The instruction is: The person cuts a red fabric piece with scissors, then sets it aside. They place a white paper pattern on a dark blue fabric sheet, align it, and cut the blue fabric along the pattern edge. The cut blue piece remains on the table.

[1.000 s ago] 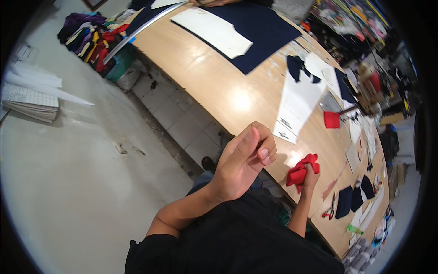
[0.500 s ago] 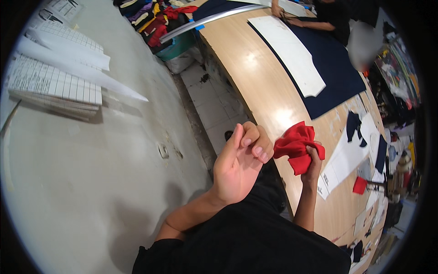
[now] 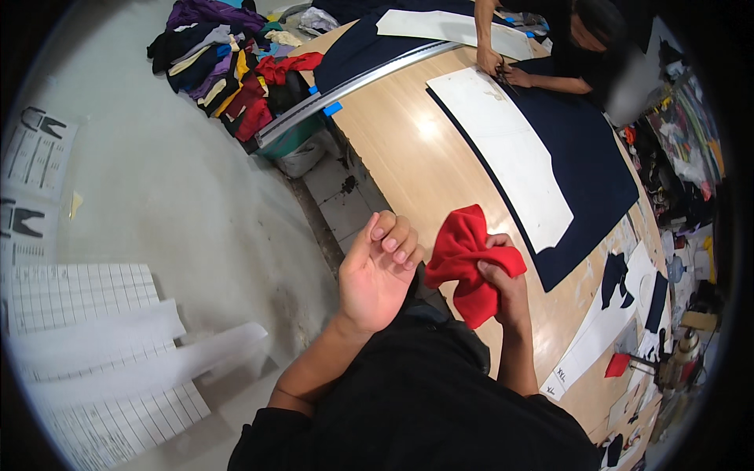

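A crumpled piece of red fabric [image 3: 465, 263] is bunched in my right hand [image 3: 506, 286], whose thumb and fingers pinch its right side. Loose folds of it hang toward my left hand. That left hand [image 3: 373, 271] is raised beside the cloth with its palm turned up and the fingers loosely curled, holding nothing. A small gap separates it from the fabric. Both hands are over the near edge of the wooden table [image 3: 393, 149].
Dark blue fabric [image 3: 581, 165] lies on the table under a white pattern piece [image 3: 503, 149]. A co-worker [image 3: 565, 63] handles scissors at its far end. A metal rail [image 3: 353, 90] crosses the table. Heaped clothes [image 3: 228, 63] stand at far left; papers [image 3: 94, 345] hang on the wall.
My view has turned, bringing more of the clothes heap and wall papers into sight. The red fabric has been regripped or turned in my right hand and sits nearer my left hand.
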{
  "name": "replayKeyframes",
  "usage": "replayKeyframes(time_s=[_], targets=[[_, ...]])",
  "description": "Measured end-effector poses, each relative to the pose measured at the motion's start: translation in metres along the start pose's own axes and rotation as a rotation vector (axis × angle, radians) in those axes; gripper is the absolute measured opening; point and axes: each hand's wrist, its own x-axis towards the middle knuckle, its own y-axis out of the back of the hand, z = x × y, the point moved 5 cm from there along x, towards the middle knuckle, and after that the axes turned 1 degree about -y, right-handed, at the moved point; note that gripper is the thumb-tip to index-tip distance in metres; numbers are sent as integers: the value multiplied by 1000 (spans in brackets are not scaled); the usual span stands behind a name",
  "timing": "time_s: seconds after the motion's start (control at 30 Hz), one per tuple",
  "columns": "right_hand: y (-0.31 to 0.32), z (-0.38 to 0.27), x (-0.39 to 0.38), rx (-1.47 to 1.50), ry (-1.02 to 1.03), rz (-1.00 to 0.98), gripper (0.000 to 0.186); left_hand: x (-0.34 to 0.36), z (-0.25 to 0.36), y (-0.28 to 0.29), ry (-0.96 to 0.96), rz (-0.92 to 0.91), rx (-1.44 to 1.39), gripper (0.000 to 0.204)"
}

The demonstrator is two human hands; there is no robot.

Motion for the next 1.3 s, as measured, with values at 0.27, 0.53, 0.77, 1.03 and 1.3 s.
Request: replayKeyframes(time_s=[0.27, 0.53, 0.77, 1.03, 1.3], targets=[[-101, -25, 94, 6, 29, -99, 30, 98, 69, 29, -455, -514, 1554, 79], [-186, -23, 219, -839, 140, -58, 56, 209, 170, 173, 69, -158, 1264, 56], [-307, -103, 277, -456, 490, -142, 73, 394, 412, 223, -227, 130, 1637, 50], [-440, -137, 345, -219, 979, -622, 65, 605, 605, 387, -288, 569, 2348, 88], [-504, -154, 412, -40, 976, -359, 39, 625, 567, 456, -176, 540, 2558, 97]])
